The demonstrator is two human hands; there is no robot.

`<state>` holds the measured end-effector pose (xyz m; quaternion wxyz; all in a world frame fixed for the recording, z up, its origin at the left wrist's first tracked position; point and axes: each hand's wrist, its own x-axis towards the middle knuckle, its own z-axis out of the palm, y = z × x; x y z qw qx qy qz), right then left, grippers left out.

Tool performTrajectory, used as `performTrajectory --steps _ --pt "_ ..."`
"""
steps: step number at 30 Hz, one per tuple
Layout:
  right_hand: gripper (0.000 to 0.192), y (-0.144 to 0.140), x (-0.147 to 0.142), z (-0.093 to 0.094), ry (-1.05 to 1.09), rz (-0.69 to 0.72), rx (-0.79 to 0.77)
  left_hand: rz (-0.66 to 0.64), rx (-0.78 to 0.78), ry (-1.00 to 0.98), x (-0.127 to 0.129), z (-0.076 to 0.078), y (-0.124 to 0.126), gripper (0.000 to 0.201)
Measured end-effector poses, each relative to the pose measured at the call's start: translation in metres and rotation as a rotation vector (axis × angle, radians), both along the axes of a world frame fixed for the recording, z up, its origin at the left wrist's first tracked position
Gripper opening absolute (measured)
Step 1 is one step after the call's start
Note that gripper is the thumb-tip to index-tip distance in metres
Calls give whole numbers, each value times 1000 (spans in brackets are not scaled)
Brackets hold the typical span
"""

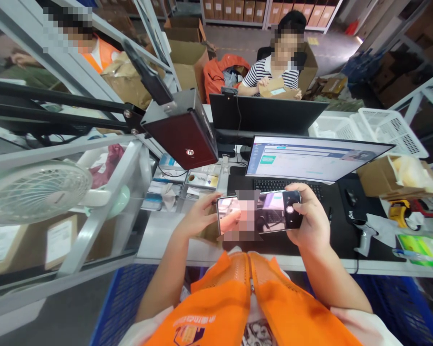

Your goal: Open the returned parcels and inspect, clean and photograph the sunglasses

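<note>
On the near side of the lit monitor, above the desk, we see a phone turned sideways. The left hand and right hand each have their grip clamped on one end, probably leaving the screen uncovered and the right thumb near the shutter button.

Orange vest, dark-and-white striped shirt, black-edged phone, white basket, blue crate, black keyboard
</note>
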<state>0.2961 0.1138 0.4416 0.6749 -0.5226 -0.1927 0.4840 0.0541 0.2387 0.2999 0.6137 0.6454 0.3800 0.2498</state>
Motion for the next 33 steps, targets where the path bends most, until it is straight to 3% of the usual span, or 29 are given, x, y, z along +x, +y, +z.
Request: performTrajectory --steps 19,33 --pt "35 -10 -1 4 37 -25 -26 -23 95 79 0 8 -6 64" --pt "37 -15 -1 -8 72 44 53 -34 96 85 0 14 -7 64"
